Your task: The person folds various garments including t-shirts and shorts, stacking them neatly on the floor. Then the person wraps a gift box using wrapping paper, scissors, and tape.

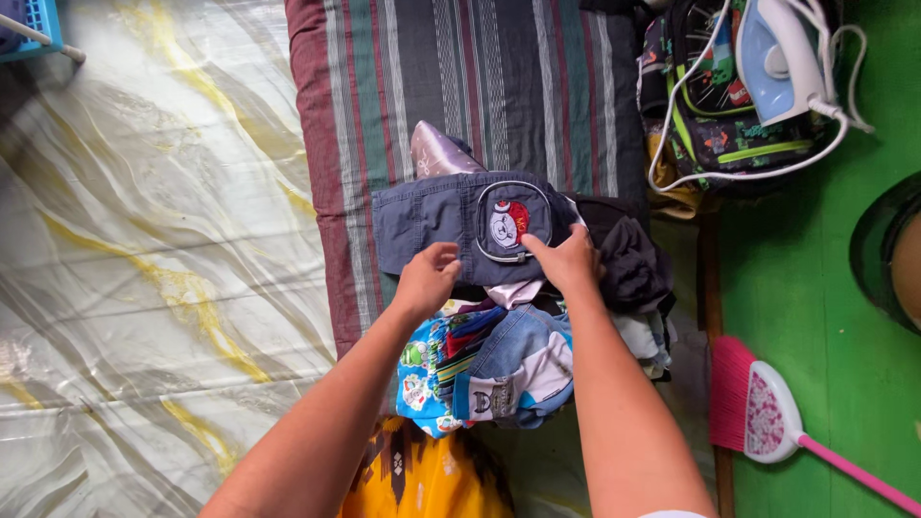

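Striped mat [499, 77] on floor; folded clothes pile [518, 288] atop.

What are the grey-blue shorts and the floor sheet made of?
Grey-blue shorts with a bear patch: looks like woven cotton, matte, with stitched seams and soft creases. Pale yellow-streaked floor sheet: probably plastic or vinyl, glossy, with shiny wrinkles catching light.
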